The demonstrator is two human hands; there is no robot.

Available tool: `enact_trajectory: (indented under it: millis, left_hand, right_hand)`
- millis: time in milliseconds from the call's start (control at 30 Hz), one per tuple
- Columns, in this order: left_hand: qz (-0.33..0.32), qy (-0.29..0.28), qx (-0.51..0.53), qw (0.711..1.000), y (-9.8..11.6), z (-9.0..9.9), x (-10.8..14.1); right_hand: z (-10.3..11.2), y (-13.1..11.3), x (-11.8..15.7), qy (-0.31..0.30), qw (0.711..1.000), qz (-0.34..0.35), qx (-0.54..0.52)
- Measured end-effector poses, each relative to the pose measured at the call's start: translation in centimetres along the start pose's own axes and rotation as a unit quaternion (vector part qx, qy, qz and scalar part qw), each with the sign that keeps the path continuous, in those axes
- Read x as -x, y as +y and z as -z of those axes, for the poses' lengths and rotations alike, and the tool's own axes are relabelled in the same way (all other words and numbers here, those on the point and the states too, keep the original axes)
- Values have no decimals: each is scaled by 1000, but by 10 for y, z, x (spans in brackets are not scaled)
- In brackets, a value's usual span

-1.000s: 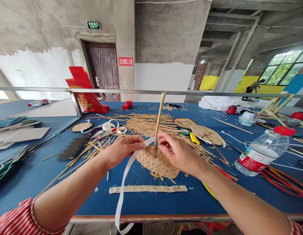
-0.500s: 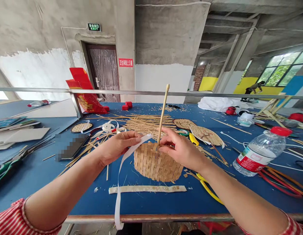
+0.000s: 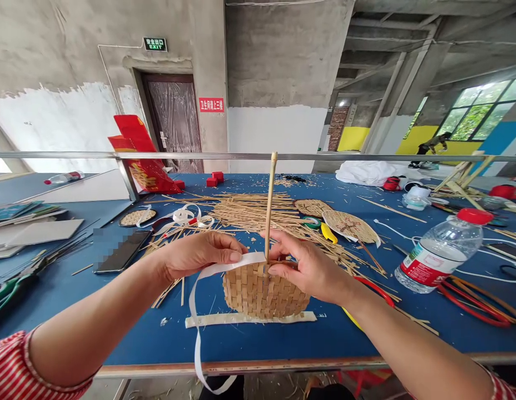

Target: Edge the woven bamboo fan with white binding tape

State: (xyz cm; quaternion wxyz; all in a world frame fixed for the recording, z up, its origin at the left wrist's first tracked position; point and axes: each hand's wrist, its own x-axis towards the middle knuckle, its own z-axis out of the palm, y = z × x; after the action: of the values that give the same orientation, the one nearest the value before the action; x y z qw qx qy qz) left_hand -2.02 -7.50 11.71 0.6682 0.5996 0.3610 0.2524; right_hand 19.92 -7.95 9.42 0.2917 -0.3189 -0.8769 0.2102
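My left hand pinches a white ribbon between thumb and fingers. The ribbon's short end lies along the edge of a woven bamboo fan, by the base of its stick handle. The rest curls down past the table's front edge. My right hand is closed on the fan where the handle meets the weave, so the handle points up. Part of the fan's upper right edge is behind the fingers. The fan's lower edge overlaps a flat pale strip on the blue table.
Thin bamboo strips lie heaped behind the fan. Two decorated fans and yellow-handled scissors are beyond my right hand. A water bottle stands tilted at right. A phone and green-handled pliers lie at left.
The fan has come down and now overlaps the pale strip; its handle stands more upright. My left hand has lowered the ribbon's end from above onto the fan's edge beside the handle.
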Motion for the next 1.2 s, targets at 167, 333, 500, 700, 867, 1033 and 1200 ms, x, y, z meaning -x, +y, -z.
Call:
enact_trajectory:
  millis: [167, 333, 500, 700, 867, 1033, 1200]
  left_hand:
    - [8, -36, -36, 999, 6, -1, -2]
    - [-3, -65, -32, 997, 4, 3, -2]
    - [-13, -73, -54, 996, 4, 4, -4]
    - [11, -28, -87, 996, 6, -2, -7]
    - [27, 18, -133, 991, 6, -4, -5]
    - [36, 50, -192, 980, 7, -8, -2]
    - [36, 63, -257, 964, 9, -10, -1]
  right_hand:
    - [1, 0, 0, -12, 1000, 8, -2]
    - [2, 0, 1, -16, 1000, 5, -3]
    - [2, 1, 0, -16, 1000, 9, -11]
    - [1, 2, 0, -2, 1000, 12, 2]
    - [-2, -2, 0, 38, 999, 5, 9]
    - [-10, -6, 2, 105, 994, 1, -14]
    - [-16, -8, 2, 154, 987, 30, -22]
